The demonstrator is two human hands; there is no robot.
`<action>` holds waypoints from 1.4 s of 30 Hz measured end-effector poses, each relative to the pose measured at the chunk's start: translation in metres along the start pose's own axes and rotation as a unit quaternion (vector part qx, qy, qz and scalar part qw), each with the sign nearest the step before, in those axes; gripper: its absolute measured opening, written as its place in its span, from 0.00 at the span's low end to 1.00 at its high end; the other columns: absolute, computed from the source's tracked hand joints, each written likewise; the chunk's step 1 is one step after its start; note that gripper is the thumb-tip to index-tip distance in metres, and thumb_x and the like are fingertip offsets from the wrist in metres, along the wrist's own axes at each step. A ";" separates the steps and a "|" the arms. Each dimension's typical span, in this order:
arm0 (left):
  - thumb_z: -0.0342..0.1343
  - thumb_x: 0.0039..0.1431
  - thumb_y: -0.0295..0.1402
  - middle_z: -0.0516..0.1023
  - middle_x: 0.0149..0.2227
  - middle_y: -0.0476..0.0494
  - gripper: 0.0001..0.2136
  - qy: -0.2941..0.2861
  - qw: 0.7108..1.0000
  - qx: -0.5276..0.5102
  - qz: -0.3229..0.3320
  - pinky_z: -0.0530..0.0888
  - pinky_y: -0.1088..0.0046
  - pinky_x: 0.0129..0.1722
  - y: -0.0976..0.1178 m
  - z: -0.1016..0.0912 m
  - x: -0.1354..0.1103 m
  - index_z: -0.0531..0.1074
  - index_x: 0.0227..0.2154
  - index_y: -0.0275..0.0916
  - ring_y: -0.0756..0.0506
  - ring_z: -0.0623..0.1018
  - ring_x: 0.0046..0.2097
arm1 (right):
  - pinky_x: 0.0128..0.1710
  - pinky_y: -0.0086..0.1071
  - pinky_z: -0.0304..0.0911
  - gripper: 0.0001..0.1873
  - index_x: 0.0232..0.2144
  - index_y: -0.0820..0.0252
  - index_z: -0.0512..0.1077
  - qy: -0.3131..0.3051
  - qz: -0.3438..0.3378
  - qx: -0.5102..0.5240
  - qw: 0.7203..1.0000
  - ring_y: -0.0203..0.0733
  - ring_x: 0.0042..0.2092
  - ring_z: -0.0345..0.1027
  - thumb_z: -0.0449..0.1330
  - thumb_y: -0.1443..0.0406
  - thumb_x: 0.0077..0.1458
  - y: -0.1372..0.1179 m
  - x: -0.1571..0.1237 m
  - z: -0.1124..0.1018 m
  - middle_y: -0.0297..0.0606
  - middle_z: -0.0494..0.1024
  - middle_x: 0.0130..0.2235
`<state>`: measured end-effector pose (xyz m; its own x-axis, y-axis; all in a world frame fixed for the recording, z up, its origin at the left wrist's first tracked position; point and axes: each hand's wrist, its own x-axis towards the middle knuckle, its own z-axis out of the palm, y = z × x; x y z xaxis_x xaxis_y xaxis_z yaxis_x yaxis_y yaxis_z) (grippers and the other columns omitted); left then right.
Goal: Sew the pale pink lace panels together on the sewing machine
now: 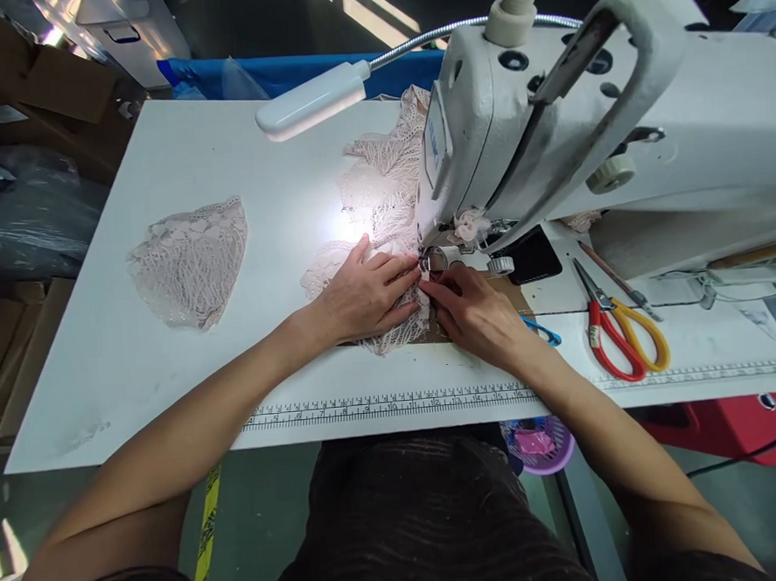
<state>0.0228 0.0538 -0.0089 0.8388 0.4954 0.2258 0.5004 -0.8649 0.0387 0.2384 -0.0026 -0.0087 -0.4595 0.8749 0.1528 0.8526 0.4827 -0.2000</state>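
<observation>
Pale pink lace fabric (382,194) lies bunched on the white table, running up beside the head of a white sewing machine (470,119). My left hand (371,291) rests flat on the lace with its fingers spread, fingertips close to the presser foot (426,260). On the other side of the foot, my right hand (471,307) has thumb and fingertips pinched at the lace's edge. The exact grip is partly hidden by the fingers. A separate lace piece (193,263) lies flat at the left of the table.
Red-and-yellow-handled scissors (617,329) and a dark phone (534,253) lie to the right. A lamp (314,100) reaches over the table. A printed ruler (395,406) runs along the front edge. Cardboard boxes (3,349) stand at left, a purple basket (549,456) below.
</observation>
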 end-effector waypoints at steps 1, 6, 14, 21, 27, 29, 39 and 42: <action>0.43 0.71 0.43 0.70 0.60 0.33 0.21 0.003 1.000 0.000 -0.007 0.64 0.38 0.58 0.001 0.001 0.000 0.69 0.56 0.34 0.35 0.75 0.52 | 0.33 0.39 0.69 0.20 0.52 0.57 0.72 -0.005 0.008 -0.009 1.000 0.52 0.44 0.67 0.51 0.71 0.60 -0.001 0.001 0.000 0.50 0.71 0.46; 0.44 0.71 0.41 0.69 0.61 0.32 0.21 0.009 0.999 -0.001 -0.048 0.66 0.42 0.57 0.006 0.004 0.002 0.67 0.57 0.33 0.35 0.73 0.55 | 0.35 0.40 0.68 0.20 0.53 0.59 0.71 -0.016 0.033 -0.032 0.999 0.52 0.43 0.66 0.50 0.71 0.60 -0.005 0.007 0.001 0.52 0.71 0.47; 0.44 0.71 0.43 0.71 0.59 0.32 0.21 0.012 0.996 -0.003 -0.090 0.65 0.43 0.58 0.010 0.006 0.004 0.66 0.58 0.34 0.36 0.73 0.54 | 0.40 0.42 0.69 0.20 0.55 0.60 0.69 0.058 0.030 0.121 0.990 0.47 0.41 0.69 0.50 0.65 0.63 0.017 0.002 0.003 0.49 0.71 0.47; 0.48 0.67 0.52 0.68 0.59 0.29 0.26 0.078 0.995 0.016 -0.063 0.66 0.40 0.56 -0.002 0.010 -0.001 0.65 0.58 0.38 0.34 0.72 0.55 | 0.37 0.39 0.66 0.11 0.41 0.60 0.74 0.150 0.117 0.205 0.960 0.43 0.35 0.67 0.54 0.66 0.59 0.027 -0.003 -0.004 0.42 0.72 0.38; 0.52 0.68 0.41 0.77 0.47 0.36 0.14 0.122 0.991 -0.037 0.046 0.76 0.58 0.44 -0.004 0.000 -0.002 0.71 0.48 0.36 0.41 0.76 0.46 | 0.41 0.41 0.66 0.08 0.36 0.59 0.73 0.155 0.111 0.212 0.958 0.46 0.38 0.67 0.54 0.66 0.57 0.025 -0.002 0.003 0.44 0.72 0.38; 0.52 0.68 0.34 0.79 0.45 0.37 0.10 0.114 0.989 -0.062 0.076 0.76 0.61 0.42 0.001 0.000 -0.001 0.73 0.45 0.35 0.43 0.77 0.43 | 0.44 0.43 0.66 0.08 0.36 0.58 0.72 0.156 0.103 0.207 0.960 0.49 0.42 0.66 0.54 0.67 0.57 0.025 -0.001 0.005 0.45 0.72 0.38; 0.53 0.66 0.31 0.82 0.37 0.45 0.09 0.144 0.985 -0.094 0.020 0.72 0.68 0.35 0.015 0.008 0.003 0.77 0.33 0.37 0.47 0.80 0.36 | 0.42 0.43 0.67 0.06 0.26 0.55 0.66 0.142 0.110 0.214 0.960 0.48 0.39 0.65 0.54 0.66 0.55 0.025 0.000 0.005 0.44 0.73 0.35; 0.54 0.64 0.30 0.82 0.36 0.46 0.08 0.177 0.976 -0.126 0.001 0.74 0.69 0.35 0.014 0.005 0.004 0.77 0.32 0.37 0.48 0.81 0.36 | 0.39 0.41 0.67 0.05 0.26 0.56 0.67 0.154 0.118 0.216 0.957 0.46 0.36 0.65 0.53 0.67 0.53 0.023 0.000 0.003 0.43 0.72 0.34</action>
<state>0.0341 0.0441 -0.0121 0.6911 0.4726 0.5469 0.3920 -0.8807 0.2658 0.2572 0.0091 -0.0164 -0.1153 0.9405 0.3195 0.7106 0.3028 -0.6351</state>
